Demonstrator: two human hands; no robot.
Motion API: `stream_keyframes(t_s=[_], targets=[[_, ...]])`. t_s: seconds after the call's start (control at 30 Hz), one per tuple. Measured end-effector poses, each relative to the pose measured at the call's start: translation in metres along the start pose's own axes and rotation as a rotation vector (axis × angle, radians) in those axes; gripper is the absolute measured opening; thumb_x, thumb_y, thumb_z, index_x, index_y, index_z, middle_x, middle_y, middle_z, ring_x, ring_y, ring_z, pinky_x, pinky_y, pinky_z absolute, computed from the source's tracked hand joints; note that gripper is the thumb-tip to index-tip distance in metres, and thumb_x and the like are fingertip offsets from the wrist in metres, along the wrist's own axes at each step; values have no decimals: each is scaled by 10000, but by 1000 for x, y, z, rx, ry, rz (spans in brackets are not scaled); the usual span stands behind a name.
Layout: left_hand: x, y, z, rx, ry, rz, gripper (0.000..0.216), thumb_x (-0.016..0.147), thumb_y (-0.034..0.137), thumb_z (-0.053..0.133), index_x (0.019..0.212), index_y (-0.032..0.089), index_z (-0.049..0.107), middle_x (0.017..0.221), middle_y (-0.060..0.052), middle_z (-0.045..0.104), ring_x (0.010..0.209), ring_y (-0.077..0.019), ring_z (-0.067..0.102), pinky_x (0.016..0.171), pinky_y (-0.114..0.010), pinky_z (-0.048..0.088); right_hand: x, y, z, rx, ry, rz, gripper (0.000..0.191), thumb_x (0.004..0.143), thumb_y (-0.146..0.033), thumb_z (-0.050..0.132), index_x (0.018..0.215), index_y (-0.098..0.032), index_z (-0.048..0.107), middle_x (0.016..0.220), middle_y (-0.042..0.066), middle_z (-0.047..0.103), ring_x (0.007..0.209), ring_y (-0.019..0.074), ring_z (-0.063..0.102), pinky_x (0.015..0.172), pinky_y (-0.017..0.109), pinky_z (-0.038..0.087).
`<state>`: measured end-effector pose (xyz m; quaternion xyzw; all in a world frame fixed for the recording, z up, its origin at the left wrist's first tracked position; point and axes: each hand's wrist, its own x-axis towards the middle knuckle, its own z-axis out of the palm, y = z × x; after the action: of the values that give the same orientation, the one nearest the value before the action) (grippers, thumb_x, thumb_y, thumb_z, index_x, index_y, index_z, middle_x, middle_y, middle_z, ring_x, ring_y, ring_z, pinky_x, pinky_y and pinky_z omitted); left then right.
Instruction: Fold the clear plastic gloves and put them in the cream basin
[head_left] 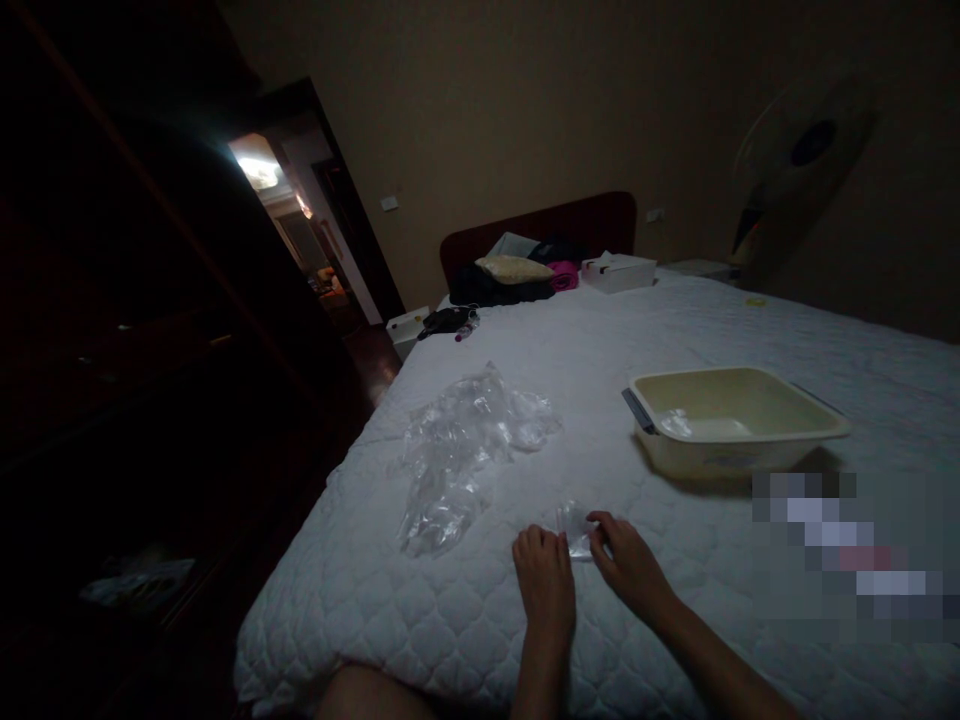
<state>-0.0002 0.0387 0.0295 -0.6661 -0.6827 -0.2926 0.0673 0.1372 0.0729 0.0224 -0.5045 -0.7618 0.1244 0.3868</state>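
A small clear plastic bag point(576, 528) lies on the white quilted bed between my two hands. My left hand point(543, 572) rests at its left edge, fingers curled down and closed on it. At the bag's right edge, my right hand point(628, 562) has thumb and forefinger closed on the plastic. A spread pile of clear plastic bags point(469, 440) lies on the quilt beyond my left hand. To the right stands a cream plastic basin point(739, 455) with grey handles, and a small piece of clear plastic point(675, 422) sits inside it.
The bed point(420, 620) has a dark floor along its left side. Clothes and a pillow point(514, 268) lie by the headboard, beside a white box point(619, 272). A fan point(814, 145) stands at the far right. A patch at right is pixelated. An open doorway point(300, 230) shows at left.
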Motion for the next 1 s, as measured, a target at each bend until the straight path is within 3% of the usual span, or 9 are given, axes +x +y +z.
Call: stream_keyframes(t_s=[0.17, 0.3, 0.43, 0.57, 0.7, 0.83, 1.0], targets=[[-1, -4, 1, -72, 31, 5, 184, 892, 155, 441, 775, 159, 584, 869, -38, 515, 849, -176, 458, 811, -337, 362, -2, -2, -1, -10, 4, -19, 179, 841, -205, 412, 984, -181, 518, 727, 32, 600, 709, 188, 576, 667, 311, 456], [3, -5, 5, -18, 8, -2, 222, 895, 169, 434, 751, 161, 604, 829, -42, 521, 841, -188, 457, 798, -350, 360, -3, -2, -1, -12, 13, -6, 100, 826, -190, 421, 878, -196, 507, 732, 28, 600, 701, 184, 577, 658, 309, 456], [6, -3, 8, 57, -29, -8, 249, 896, 184, 433, 743, 158, 628, 829, -49, 539, 842, -194, 462, 788, -353, 359, -1, -3, -1, 1, 11, 16, 111, 822, -195, 428, 915, -201, 488, 698, 11, 580, 675, 185, 572, 641, 315, 462], [7, 0, 8, 115, -45, -23, 258, 885, 185, 441, 736, 157, 649, 819, -55, 548, 842, -203, 465, 777, -360, 361, -3, -4, -3, 85, 69, 4, 111, 819, -185, 426, 920, -202, 470, 791, 36, 556, 702, 172, 562, 650, 307, 484], [7, 1, 7, 118, -1, 3, 234, 867, 158, 454, 731, 159, 644, 819, -56, 543, 841, -209, 468, 770, -365, 362, -10, -4, -8, 19, 148, -167, 173, 756, -139, 465, 912, -203, 502, 879, 75, 551, 827, 215, 549, 731, 373, 479], [6, 1, 6, 57, 54, 0, 219, 853, 148, 460, 714, 167, 628, 801, -50, 537, 813, -201, 470, 753, -354, 365, -10, -9, -14, -67, 9, -374, 376, 644, -89, 485, 993, -208, 556, 1023, 90, 575, 982, 249, 529, 911, 469, 383], [6, 1, 8, 19, 96, -51, 230, 865, 148, 421, 714, 163, 594, 773, -55, 546, 794, -206, 485, 763, -377, 377, -5, -14, -13, -166, -60, -306, 344, 638, -82, 486, 947, -208, 570, 997, 71, 608, 1027, 247, 523, 1006, 529, 243]])
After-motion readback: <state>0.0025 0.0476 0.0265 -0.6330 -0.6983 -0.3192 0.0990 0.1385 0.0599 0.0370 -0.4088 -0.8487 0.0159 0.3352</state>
